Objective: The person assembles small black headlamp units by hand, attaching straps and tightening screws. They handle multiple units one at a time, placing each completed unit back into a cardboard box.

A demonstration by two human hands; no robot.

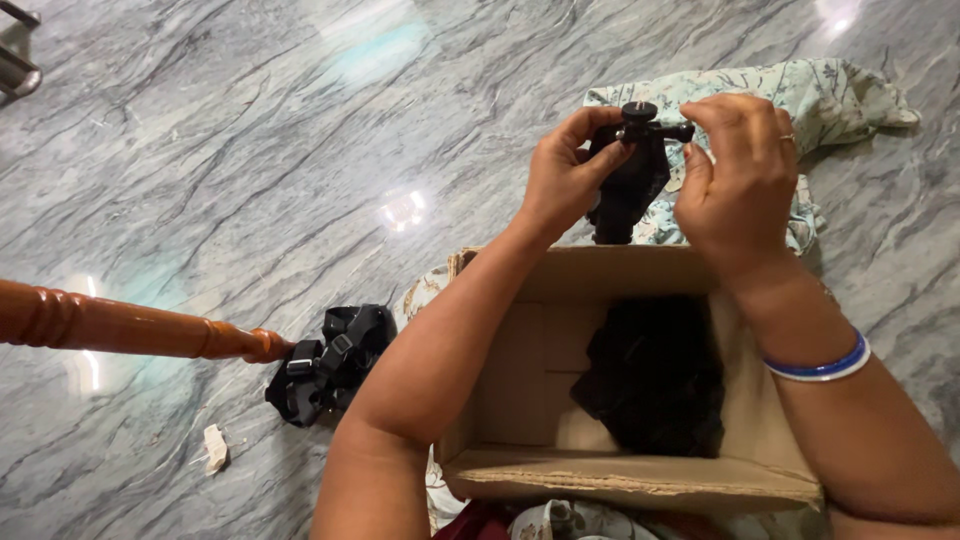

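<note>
- Head view: the left hand (565,172) wraps its fingers around the body of a small black tripod mount (630,180), held upright in the air above the far edge of an open cardboard box (640,470).
- The right hand (738,170) sits just beside it on the right, fingers pinched on the end of the mount's side knob (672,131), which sticks out sideways towards that hand.
- The mount's long axis runs up and down; the knob crosses it, so the right hand is the nearer one to the knob.
- Inside the box lies a dark black cloth or pouch (655,385).
- Beyond the hands a floral cloth (830,95) lies on the marble floor (250,150).
- To the left, black straps (330,365) rest by a turned wooden leg (120,325); nothing stands between hands and mount.
</note>
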